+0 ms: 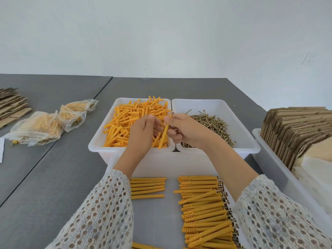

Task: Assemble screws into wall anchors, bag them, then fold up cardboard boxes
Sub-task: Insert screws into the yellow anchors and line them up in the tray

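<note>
My right hand (185, 129) pinches an orange wall anchor (163, 136) that hangs tilted over the bins, a screw head (172, 112) sticking out of its top end. My left hand (144, 133) hovers just left of it over the anchor bin, fingers loosely curled, nothing clearly in it. The left white bin (100, 141) holds loose orange anchors (125, 121). The right white bin (248, 139) holds brass screws (212, 123). Near me, a white tray (158, 216) carries rows of assembled anchors (206, 209) and a short row of anchors (147, 187) on the left.
Filled clear bags (46, 126) lie on the grey table (53, 177) at the left, with flat cardboard (12, 105) beyond them. A long white bin (280, 169) at the right holds upright folded cardboard blanks (296, 130).
</note>
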A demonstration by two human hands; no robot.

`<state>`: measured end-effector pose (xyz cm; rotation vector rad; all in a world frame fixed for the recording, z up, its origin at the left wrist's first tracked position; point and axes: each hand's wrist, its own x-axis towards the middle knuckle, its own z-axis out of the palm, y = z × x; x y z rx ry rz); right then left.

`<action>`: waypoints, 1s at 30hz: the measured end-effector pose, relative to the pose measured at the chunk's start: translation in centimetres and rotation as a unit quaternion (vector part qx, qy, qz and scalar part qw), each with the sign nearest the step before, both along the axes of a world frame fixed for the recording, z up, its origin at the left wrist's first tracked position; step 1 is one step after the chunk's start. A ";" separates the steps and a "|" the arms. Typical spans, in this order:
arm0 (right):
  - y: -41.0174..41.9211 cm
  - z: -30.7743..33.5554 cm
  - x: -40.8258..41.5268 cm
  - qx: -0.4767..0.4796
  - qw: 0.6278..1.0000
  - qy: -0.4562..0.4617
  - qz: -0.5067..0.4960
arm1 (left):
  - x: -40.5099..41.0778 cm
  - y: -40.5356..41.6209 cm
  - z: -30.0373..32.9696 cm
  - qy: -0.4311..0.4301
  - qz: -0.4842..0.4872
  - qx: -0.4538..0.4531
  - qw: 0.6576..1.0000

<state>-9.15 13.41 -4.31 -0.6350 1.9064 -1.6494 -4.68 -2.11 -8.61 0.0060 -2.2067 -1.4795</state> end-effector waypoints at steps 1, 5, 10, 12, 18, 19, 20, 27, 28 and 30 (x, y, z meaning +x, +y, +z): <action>0.2 0.3 0.3 0.039 0.998 -0.005 0.048 | -0.2 -0.1 0.1 -0.007 0.010 0.024 1.000; -0.6 1.2 2.6 0.278 0.924 0.041 0.258 | -0.5 -0.5 0.5 -0.021 0.041 0.116 0.992; -5.5 -2.0 8.3 0.503 0.745 0.274 0.342 | -0.4 -1.1 0.7 -0.047 0.056 0.193 0.978; -6.6 -3.3 10.4 0.499 0.719 0.374 0.307 | -0.3 -1.2 0.7 -0.049 0.061 0.194 0.978; -7.5 -4.3 12.7 0.473 0.677 0.484 0.290 | -0.4 -1.3 0.6 -0.050 0.071 0.184 0.979; -7.5 -4.4 12.7 0.469 0.672 0.495 0.288 | -0.5 -1.3 0.5 -0.050 0.072 0.183 0.979; -7.5 -4.5 12.7 0.464 0.677 0.498 0.281 | -0.5 -1.4 0.4 -0.049 0.074 0.180 0.980; -6.5 -1.8 10.2 0.437 0.788 0.307 0.306 | -0.6 -1.3 0.2 -0.040 0.086 0.159 0.983; -5.7 -0.9 9.1 0.428 0.811 0.242 0.316 | -0.6 -1.2 0.2 -0.033 0.089 0.149 0.984; -3.6 1.3 6.9 0.383 0.856 0.149 0.314 | -0.5 -0.9 0.2 -0.017 0.106 0.106 0.989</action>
